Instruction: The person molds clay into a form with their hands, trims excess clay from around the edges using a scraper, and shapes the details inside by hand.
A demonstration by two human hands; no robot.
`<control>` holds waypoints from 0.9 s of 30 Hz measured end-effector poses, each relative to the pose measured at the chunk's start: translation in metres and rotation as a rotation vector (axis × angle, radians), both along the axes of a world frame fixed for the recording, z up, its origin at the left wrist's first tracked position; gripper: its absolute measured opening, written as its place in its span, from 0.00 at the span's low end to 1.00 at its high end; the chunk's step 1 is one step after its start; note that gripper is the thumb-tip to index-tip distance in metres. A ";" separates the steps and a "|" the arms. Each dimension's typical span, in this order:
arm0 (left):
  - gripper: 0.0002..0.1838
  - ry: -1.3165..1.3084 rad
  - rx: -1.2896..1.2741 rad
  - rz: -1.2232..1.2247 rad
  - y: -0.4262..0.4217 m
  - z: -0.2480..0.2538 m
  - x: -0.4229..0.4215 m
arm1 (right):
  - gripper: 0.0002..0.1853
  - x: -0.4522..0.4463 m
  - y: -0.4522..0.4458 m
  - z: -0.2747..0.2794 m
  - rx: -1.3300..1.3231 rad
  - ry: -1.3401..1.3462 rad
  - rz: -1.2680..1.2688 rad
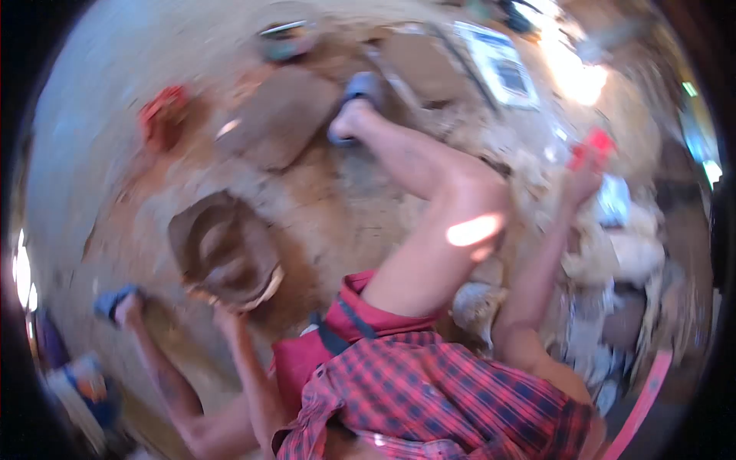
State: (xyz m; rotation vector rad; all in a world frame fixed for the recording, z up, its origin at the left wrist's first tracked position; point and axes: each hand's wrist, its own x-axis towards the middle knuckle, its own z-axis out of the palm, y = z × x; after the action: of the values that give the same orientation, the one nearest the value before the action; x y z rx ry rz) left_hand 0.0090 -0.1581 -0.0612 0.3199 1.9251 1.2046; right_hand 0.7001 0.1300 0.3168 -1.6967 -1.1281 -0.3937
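Note:
A brown clay-like form (pixel 222 241) with a rounded hollow lies on the ground at left centre. At its lower edge is my left hand (pixel 230 310), blurred, its fingers hard to make out. Far out to the right, my right hand (pixel 586 172) is closed around a bright red item (pixel 592 148), smeared by motion. Beside that hand lies a pale bluish bag-like item (pixel 613 201).
Flat brown slabs (pixel 284 115) lie beyond my foot. A red crumpled thing (pixel 163 117) sits at upper left, a round container (pixel 285 34) at the top. A framed panel (pixel 498 65) and heaped pale scraps (pixel 629 257) are on the right.

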 end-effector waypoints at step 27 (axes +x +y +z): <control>0.27 0.857 0.018 -0.299 0.179 0.100 -0.092 | 0.14 -0.643 0.001 -0.257 -1.358 0.594 1.036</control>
State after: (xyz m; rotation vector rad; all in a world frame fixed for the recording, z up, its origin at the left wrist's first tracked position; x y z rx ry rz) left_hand -0.0834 0.0212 0.0385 1.2458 2.4390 0.9486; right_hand 0.0572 0.1306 0.0599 -1.6816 -1.6967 1.7394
